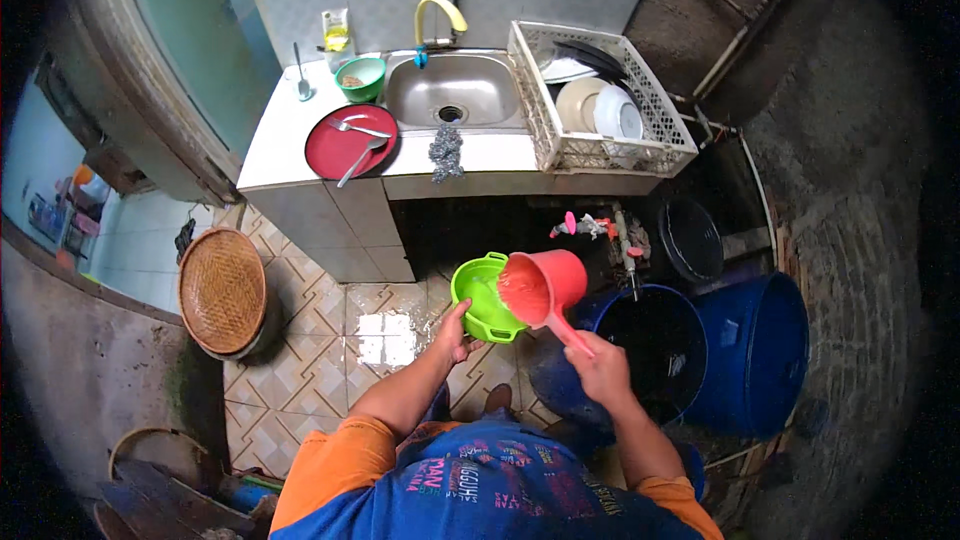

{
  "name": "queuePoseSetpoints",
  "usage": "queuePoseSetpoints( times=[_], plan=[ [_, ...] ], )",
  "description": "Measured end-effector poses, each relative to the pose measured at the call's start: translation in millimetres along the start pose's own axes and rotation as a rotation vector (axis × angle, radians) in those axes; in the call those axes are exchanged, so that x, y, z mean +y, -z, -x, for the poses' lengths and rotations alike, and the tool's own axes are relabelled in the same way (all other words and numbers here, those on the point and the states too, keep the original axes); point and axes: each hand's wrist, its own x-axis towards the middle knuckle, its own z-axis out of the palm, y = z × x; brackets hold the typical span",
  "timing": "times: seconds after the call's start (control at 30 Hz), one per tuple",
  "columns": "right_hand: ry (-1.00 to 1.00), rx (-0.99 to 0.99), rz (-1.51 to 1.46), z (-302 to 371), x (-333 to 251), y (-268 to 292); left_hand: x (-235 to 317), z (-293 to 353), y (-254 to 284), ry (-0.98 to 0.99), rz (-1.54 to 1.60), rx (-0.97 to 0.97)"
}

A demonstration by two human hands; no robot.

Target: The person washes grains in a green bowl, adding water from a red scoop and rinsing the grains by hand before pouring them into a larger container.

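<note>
My left hand point(458, 338) grips the rim of a lime-green plastic basin point(482, 318) with small side handles. My right hand point(603, 372) is closed round the handle of a pinkish-red water dipper point(562, 280). The dipper is tilted to the left, its mouth over the basin's right edge, and water shows at its lip. Some water seems to lie in the basin. Both things are held above the tiled floor, in front of the counter. Just right of them stands an open blue drum point(655, 345) with dark contents below a tap point(630, 265).
On the counter are a steel sink point(500, 90) with a yellow spout, a red plate point(325, 145) with cutlery, a green bowl point(372, 80), a scouring pad point(446, 152) and a crate point(600, 152) of dishes. A second blue drum point(775, 360) stands right; a woven basket point(222, 290) left.
</note>
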Motion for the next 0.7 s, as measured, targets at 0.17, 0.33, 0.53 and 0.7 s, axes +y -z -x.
queuePoseSetpoints(
  times=[0.17, 0.33, 0.53, 0.7],
  plan=[
    [0.109, -0.060, 0.167, -32, -21, -34, 25, -20, 34, -0.061, 0.104, 0.002],
    [0.177, -0.045, 0.285, -50, -17, -68, 41, -12, 55, -0.106, 0.160, 0.263],
    [0.278, -0.053, 0.396, -68, -20, -113, 42, -53, 47, -0.346, 0.000, 0.503],
    [0.249, -0.072, 0.555, -78, -26, -119, 72, -60, 6, -0.410, -0.675, 0.784]
  ],
)
